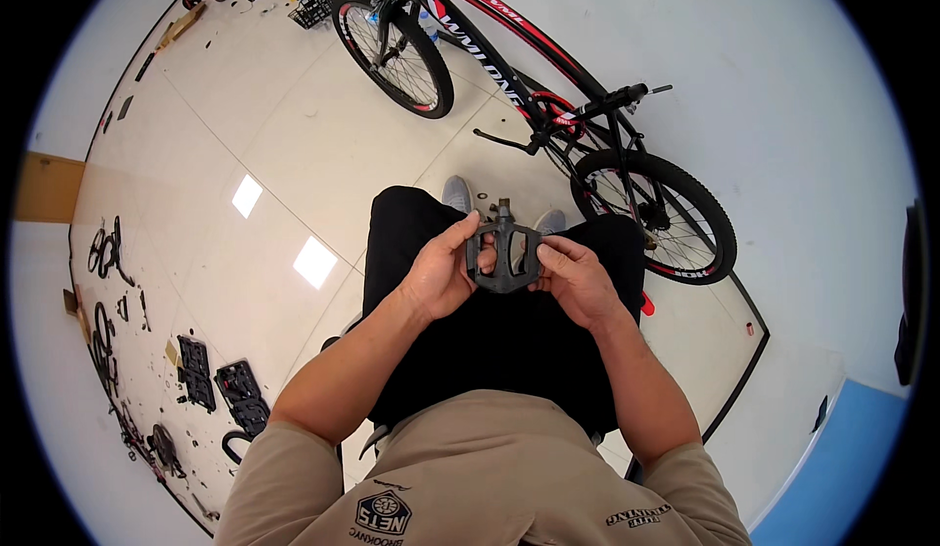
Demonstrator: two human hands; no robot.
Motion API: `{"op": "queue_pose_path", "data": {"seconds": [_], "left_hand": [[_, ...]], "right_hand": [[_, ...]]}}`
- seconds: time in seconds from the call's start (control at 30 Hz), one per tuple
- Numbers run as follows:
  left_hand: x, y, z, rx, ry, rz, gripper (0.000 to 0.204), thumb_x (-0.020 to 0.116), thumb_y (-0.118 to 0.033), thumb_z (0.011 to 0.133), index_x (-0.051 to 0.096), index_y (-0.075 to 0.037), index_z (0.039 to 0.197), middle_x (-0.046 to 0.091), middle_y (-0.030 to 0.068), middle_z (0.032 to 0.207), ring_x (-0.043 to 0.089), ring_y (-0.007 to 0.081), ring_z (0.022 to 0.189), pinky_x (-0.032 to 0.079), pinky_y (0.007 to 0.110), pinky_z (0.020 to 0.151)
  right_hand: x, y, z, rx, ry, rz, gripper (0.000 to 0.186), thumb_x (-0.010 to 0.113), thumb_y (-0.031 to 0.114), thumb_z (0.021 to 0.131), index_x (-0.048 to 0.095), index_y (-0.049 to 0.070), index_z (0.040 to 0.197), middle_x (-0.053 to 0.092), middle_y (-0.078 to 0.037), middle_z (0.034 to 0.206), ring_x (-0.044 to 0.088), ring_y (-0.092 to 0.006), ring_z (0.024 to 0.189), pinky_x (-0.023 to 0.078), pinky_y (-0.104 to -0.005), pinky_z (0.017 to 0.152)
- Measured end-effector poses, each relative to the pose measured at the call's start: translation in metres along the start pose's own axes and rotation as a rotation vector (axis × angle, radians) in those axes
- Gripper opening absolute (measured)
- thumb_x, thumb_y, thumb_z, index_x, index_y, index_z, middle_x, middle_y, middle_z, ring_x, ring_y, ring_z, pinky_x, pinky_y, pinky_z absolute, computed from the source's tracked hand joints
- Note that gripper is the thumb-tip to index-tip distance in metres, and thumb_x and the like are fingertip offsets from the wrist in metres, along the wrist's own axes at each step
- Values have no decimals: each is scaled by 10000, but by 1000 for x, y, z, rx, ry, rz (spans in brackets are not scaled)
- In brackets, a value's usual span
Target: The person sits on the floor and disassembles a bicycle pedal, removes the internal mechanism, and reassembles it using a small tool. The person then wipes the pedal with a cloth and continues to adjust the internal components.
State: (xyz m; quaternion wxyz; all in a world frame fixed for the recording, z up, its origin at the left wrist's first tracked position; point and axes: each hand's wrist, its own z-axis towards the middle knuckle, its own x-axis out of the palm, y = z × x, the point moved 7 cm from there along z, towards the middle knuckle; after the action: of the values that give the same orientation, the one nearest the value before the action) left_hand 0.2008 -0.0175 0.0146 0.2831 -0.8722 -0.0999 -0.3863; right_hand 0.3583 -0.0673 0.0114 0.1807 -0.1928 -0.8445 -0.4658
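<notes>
Pedal (505,257) gripped by both hands, left (441,277) and right (578,280), over lap (axle stub pointing away): keep fingers clear of cage.

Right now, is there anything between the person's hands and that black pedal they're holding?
No, nothing visible. The left hand and the right hand grip the black pedal directly from either side, bare fingers on its frame, above the lap. The bicycle stands apart, against the wall beyond the feet.

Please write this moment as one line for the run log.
left hand: holds bicycle pedal | right hand: holds same pedal | pedal: black, over lap | bicycle: black-red, on floor ahead
</notes>
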Motion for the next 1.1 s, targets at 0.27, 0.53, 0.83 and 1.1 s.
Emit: {"op": "queue_pose_path", "data": {"seconds": [0.27, 0.53, 0.83, 1.1], "left_hand": [[9, -8, -2, 30, 173, 8, 244, 532, -231, 991, 617, -26, 1092, 711, 125, 961, 676, 220, 944, 498, 354, 932], [-2, -7, 3, 85, 157, 89, 199, 604, 1, 895, 624, -9, 1093, 714, 144, 991, 688, 237, 918, 543, 378, 910], [-13, -9, 6, 113, -1, 103, 137, 576, -58, 967, 626, -25, 1091, 700, 82, 920, 674, 174, 826, 551, 325, 832], [-17, 20, 11, -57, 109, -208, 188, 499, -145, 1028, 591, -48, 1160, 646, 16, 932, 624, 133, 833, 534, 339, 873]], "right_hand": [[-16, -9, 9, -30, -17, -7, 243, 577, 231, 1026, 674, 38, 1137, 683, -19, 944, 634, -122, 827, 508, -301, 745], [-17, -7, 9, -32, -54, -62, 228, 578, 223, 1024, 689, 39, 1102, 683, -17, 924, 628, -113, 792, 513, -299, 737], [-18, -1, 7, -82, -58, -5, 226, 586, 221, 1020, 684, 33, 1098, 683, -28, 925, 636, -137, 796, 514, -305, 735], [2, -8, 2, -95, 189, 304, 201, 586, 124, 995, 659, 28, 1155, 687, -87, 950, 649, -207, 743, 497, -329, 677]]}}
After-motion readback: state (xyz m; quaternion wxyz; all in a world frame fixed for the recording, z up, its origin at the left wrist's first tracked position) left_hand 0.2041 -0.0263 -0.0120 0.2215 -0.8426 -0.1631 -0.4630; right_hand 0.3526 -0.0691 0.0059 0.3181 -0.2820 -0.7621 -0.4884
